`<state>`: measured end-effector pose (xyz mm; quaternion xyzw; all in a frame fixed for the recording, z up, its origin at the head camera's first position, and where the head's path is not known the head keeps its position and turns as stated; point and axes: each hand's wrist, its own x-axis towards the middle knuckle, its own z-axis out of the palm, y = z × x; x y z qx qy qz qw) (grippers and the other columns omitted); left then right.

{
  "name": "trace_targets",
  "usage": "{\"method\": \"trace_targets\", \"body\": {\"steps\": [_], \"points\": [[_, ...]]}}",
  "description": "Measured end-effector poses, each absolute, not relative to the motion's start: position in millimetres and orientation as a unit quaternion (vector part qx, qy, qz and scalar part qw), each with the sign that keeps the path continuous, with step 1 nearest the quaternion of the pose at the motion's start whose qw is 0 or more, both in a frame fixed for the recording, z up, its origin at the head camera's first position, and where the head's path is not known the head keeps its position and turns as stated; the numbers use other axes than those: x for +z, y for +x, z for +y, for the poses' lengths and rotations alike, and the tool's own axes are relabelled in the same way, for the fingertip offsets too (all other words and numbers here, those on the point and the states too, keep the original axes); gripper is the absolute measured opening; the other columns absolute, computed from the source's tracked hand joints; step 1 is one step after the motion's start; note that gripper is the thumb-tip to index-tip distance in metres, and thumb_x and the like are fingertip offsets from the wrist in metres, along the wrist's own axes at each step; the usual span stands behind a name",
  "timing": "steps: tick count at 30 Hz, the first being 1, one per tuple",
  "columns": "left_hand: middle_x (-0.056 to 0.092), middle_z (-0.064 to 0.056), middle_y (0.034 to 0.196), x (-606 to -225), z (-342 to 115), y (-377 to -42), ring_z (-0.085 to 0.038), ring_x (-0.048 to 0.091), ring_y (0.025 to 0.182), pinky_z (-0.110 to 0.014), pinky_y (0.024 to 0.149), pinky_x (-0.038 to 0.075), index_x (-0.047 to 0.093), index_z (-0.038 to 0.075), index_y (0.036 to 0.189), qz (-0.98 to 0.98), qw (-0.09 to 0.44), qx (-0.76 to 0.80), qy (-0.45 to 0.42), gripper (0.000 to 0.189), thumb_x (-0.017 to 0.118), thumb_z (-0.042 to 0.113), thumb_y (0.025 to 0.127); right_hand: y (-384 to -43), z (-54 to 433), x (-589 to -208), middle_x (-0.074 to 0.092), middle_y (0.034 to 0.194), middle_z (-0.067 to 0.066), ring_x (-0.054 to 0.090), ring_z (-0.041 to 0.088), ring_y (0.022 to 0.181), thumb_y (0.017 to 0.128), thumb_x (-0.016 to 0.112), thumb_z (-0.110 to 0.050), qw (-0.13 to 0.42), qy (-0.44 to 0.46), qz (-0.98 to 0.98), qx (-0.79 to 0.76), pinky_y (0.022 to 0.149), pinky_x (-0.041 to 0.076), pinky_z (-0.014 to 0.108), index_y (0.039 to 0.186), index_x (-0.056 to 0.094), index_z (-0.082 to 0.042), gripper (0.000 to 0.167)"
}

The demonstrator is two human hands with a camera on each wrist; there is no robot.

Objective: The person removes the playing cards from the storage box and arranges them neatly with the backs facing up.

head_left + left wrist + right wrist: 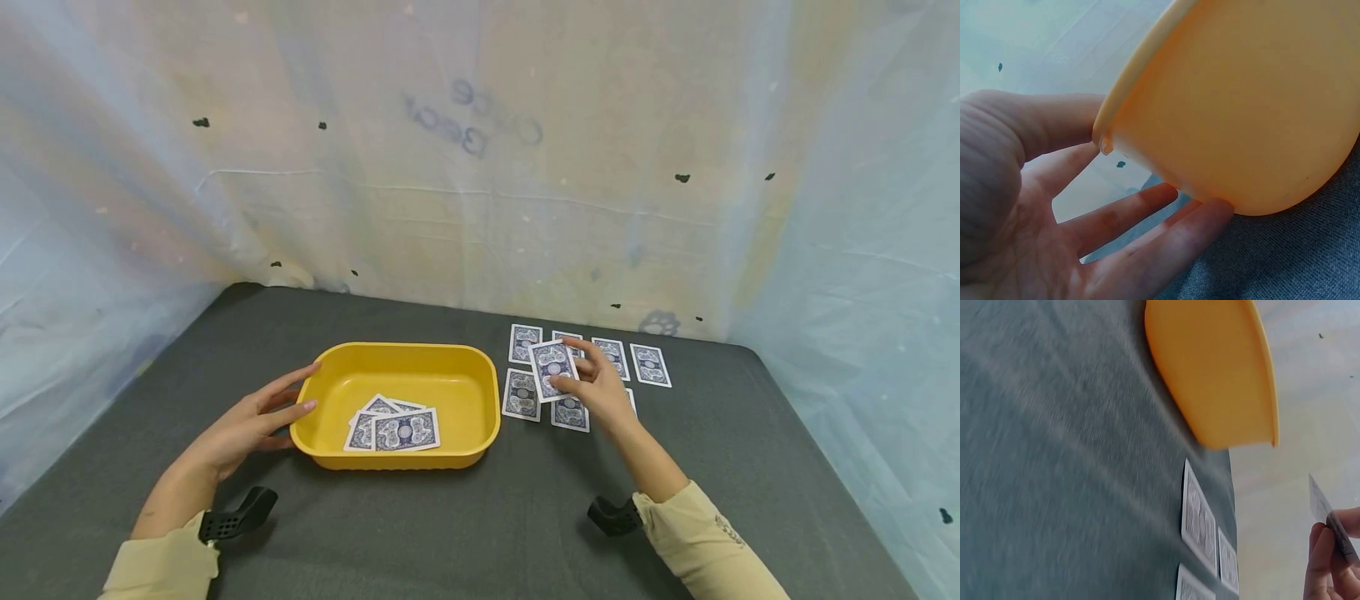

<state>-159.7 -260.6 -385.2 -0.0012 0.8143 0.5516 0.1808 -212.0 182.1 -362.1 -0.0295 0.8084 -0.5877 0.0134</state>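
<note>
My left hand (243,425) holds the left end of a yellow plastic tub (405,356). Its thumb lies over the rim, and its fingers (1129,212) are spread against the outer wall. Inside the tub, several playing cards (406,431) lie overlapping with patterned blue backs up. To the right of the tub, my right hand (600,387) pinches a playing card (553,369) between thumb and fingers. That card is raised above others on the table. The right wrist view shows the held card (1329,522) nearly edge-on, off the table.
Several playing cards (651,365) lie back up in two rows right of the tub; the right hand and held card partly cover some. A dark grey cloth (420,533) covers the table. Pale plastic sheeting (487,250) hangs behind and at both sides.
</note>
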Motion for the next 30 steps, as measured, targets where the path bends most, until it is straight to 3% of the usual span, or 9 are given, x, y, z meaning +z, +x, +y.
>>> {"method": "trace_targets", "body": {"steps": [7, 11, 15, 22, 30], "points": [[0.007, -0.022, 0.159, -386.7, -261.0, -160.2, -0.046, 0.024, 0.139, -0.052, 0.092, 0.051, 0.011, 0.026, 0.156, 0.812, 0.181, 0.555, 0.000, 0.076, 0.056, 0.040, 0.096, -212.5, 199.3, -365.8, 0.044, 0.067, -0.007, 0.041, 0.004, 0.062, 0.083, 0.069, -0.001, 0.001, -0.008, 0.819, -0.574, 0.067, 0.045, 0.028, 0.141, 0.042, -0.008, 0.065], [0.008, -0.023, 0.159, -386.9, -261.1, -160.3, -0.046, 0.025, 0.139, -0.052, 0.092, 0.051, 0.011, 0.026, 0.156, 0.812, 0.180, 0.555, 0.002, 0.076, 0.056, 0.040, 0.096, -213.2, 211.3, -369.4, 0.062, 0.082, 0.005, 0.052, 0.001, 0.065, 0.083, 0.068, 0.001, 0.002, -0.001, 0.817, -0.577, 0.071, 0.051, 0.029, 0.142, 0.039, -0.005, 0.066], [0.009, -0.023, 0.159, -386.5, -260.6, -160.0, -0.046, 0.025, 0.138, -0.051, 0.092, 0.051, 0.011, 0.025, 0.156, 0.814, 0.178, 0.553, 0.003, 0.076, 0.056, 0.040, 0.096, -212.6, 222.5, -371.3, 0.062, 0.121, 0.023, 0.061, -0.002, 0.077, 0.085, 0.067, -0.002, 0.005, 0.011, 0.819, -0.573, 0.075, 0.053, 0.027, 0.145, 0.034, -0.003, 0.068], [0.007, -0.022, 0.159, -386.9, -260.9, -160.3, -0.046, 0.022, 0.140, -0.052, 0.092, 0.051, 0.011, 0.025, 0.156, 0.812, 0.180, 0.555, 0.004, 0.076, 0.056, 0.040, 0.096, -209.0, 239.0, -377.7, 0.063, 0.119, 0.023, 0.059, -0.003, 0.073, 0.086, 0.068, -0.005, 0.002, 0.043, 0.838, -0.545, 0.069, 0.050, 0.025, 0.146, 0.033, -0.003, 0.070], [0.007, -0.023, 0.159, -387.2, -261.6, -160.5, -0.046, 0.024, 0.139, -0.053, 0.093, 0.050, 0.010, 0.025, 0.156, 0.812, 0.181, 0.554, 0.002, 0.077, 0.056, 0.040, 0.096, -208.1, 250.1, -383.9, 0.053, 0.131, 0.032, 0.059, -0.004, 0.074, 0.086, 0.065, -0.001, 0.001, 0.062, 0.840, -0.539, 0.067, 0.052, 0.021, 0.146, 0.032, -0.002, 0.069]]}}
